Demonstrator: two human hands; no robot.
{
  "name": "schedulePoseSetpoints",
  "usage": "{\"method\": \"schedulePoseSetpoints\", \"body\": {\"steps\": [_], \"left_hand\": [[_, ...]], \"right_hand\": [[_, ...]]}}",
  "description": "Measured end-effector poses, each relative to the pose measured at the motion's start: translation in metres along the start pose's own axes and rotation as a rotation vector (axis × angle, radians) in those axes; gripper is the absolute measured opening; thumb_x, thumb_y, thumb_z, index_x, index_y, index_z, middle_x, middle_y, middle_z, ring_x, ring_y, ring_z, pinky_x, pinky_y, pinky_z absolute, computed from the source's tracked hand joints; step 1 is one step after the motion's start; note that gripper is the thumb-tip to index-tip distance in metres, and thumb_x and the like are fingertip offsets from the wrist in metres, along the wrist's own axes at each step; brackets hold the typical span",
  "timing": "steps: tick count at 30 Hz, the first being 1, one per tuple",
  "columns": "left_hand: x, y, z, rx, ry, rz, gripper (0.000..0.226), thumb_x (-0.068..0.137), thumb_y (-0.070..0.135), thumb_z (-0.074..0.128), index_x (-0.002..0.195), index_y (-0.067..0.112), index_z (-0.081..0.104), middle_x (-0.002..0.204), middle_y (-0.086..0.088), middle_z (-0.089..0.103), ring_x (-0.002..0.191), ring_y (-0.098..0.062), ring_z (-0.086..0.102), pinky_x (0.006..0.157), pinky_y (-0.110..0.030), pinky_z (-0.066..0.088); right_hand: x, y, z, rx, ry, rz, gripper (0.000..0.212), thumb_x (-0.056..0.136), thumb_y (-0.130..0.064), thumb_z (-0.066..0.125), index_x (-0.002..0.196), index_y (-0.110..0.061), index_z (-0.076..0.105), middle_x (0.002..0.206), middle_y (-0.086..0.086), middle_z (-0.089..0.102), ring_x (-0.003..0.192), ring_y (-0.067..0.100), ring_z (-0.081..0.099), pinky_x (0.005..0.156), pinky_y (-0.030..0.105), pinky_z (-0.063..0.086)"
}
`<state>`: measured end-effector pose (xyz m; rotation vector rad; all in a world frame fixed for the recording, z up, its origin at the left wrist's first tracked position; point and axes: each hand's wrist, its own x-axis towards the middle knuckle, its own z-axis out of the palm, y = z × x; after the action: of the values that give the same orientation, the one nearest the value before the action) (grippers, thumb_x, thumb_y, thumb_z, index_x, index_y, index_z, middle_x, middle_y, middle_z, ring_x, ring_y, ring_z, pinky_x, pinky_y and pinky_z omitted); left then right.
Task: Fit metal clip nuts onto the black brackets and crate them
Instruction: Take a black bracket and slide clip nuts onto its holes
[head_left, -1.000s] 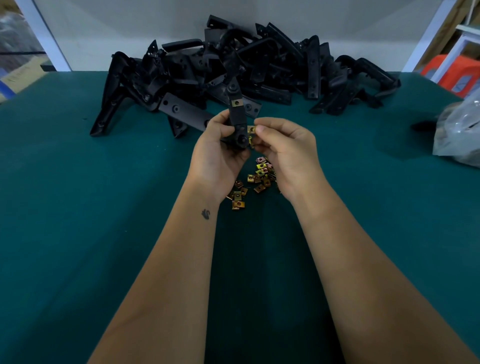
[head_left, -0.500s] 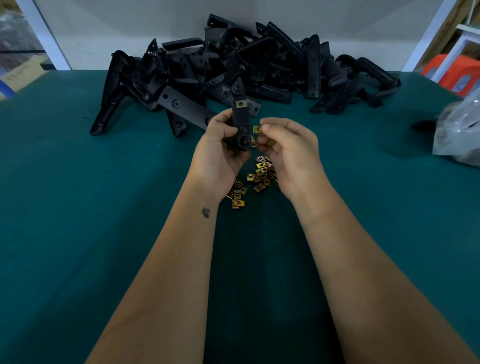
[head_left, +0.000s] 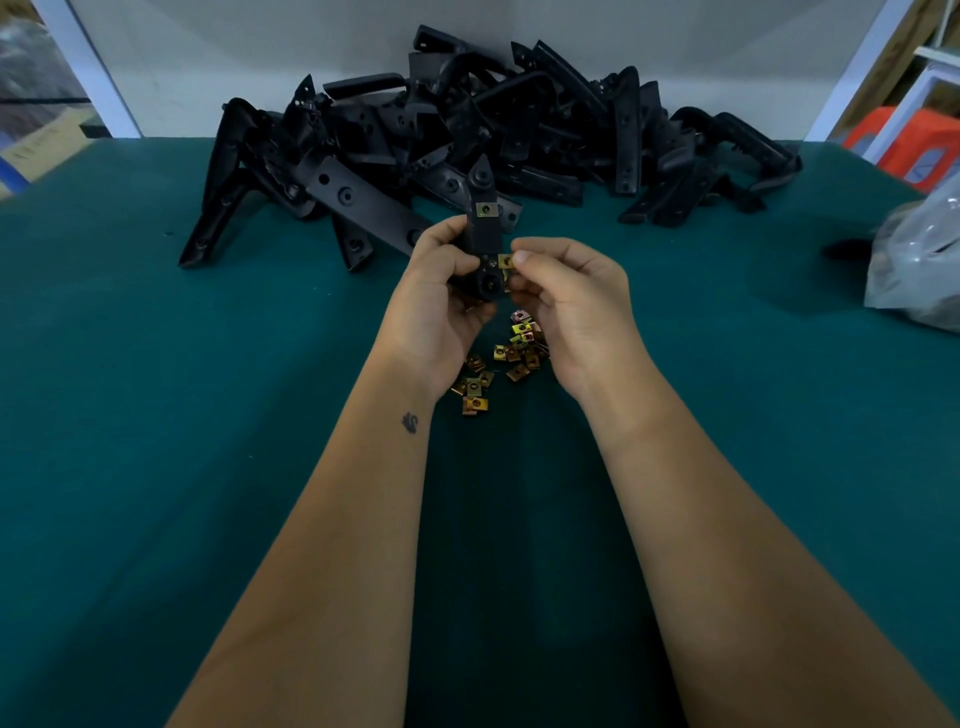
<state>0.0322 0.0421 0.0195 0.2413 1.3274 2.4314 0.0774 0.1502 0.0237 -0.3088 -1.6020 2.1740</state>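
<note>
My left hand (head_left: 441, 291) grips a black bracket (head_left: 483, 234) upright above the green table. One brass clip nut (head_left: 487, 209) sits on the bracket's upper part. My right hand (head_left: 566, 296) pinches a second clip nut (head_left: 505, 261) against the bracket's right edge, lower down. Below my hands lies a loose scatter of several brass clip nuts (head_left: 511, 353) on the table.
A large heap of black brackets (head_left: 467, 130) fills the back of the green table (head_left: 156, 415) against the white wall. A grey plastic bag (head_left: 919, 265) lies at the right edge. An orange stool (head_left: 914, 150) stands beyond the table at far right.
My right hand drew the clip nut slightly away from the bracket, then brought it back to the bracket's right edge. The left hand and bracket stayed nearly still.
</note>
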Motion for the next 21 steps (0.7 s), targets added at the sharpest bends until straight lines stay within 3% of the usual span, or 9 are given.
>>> {"method": "schedulePoseSetpoints", "body": {"steps": [6, 11, 16, 21], "left_hand": [[-0.0015, 0.0017, -0.0010, -0.022, -0.051, 0.005, 0.035, 0.096, 0.003, 0.039, 0.121, 0.022, 0.055, 0.111, -0.006, 0.061, 0.094, -0.018, 0.056, 0.076, -0.026, 0.051], [-0.0027, 0.0008, 0.0005, -0.048, -0.084, 0.020, 0.039, 0.098, 0.000, 0.043, 0.132, 0.018, 0.049, 0.114, -0.007, 0.062, 0.098, -0.018, 0.060, 0.084, -0.028, 0.054], [-0.0026, 0.0006, -0.0004, -0.074, -0.075, 0.025, 0.044, 0.098, -0.003, 0.047, 0.138, 0.016, 0.047, 0.115, -0.010, 0.065, 0.101, -0.020, 0.064, 0.082, -0.028, 0.056], [-0.0027, 0.0001, 0.0002, -0.058, -0.036, 0.027, 0.038, 0.096, -0.004, 0.052, 0.122, 0.022, 0.057, 0.110, -0.006, 0.067, 0.099, -0.020, 0.064, 0.085, -0.031, 0.056]], "right_hand": [[-0.0010, 0.0001, 0.0009, 0.202, 0.005, 0.040, 0.013, 0.088, 0.004, 0.064, 0.083, -0.008, 0.067, 0.076, 0.003, 0.067, 0.067, 0.011, 0.061, 0.065, 0.023, 0.051], [-0.0007, 0.0002, 0.0001, 0.286, 0.015, 0.074, 0.010, 0.088, 0.001, 0.065, 0.085, -0.007, 0.068, 0.081, 0.006, 0.070, 0.075, 0.015, 0.063, 0.073, 0.027, 0.050], [-0.0013, 0.0006, 0.0019, -0.022, 0.016, -0.070, 0.018, 0.084, 0.004, 0.069, 0.091, -0.012, 0.066, 0.086, 0.003, 0.068, 0.084, 0.013, 0.063, 0.076, 0.025, 0.051], [-0.0049, 0.0055, 0.0074, -0.318, 0.033, -0.205, 0.038, 0.075, -0.003, 0.078, 0.095, -0.023, 0.052, 0.095, -0.002, 0.062, 0.080, -0.004, 0.059, 0.070, 0.014, 0.050]]}}
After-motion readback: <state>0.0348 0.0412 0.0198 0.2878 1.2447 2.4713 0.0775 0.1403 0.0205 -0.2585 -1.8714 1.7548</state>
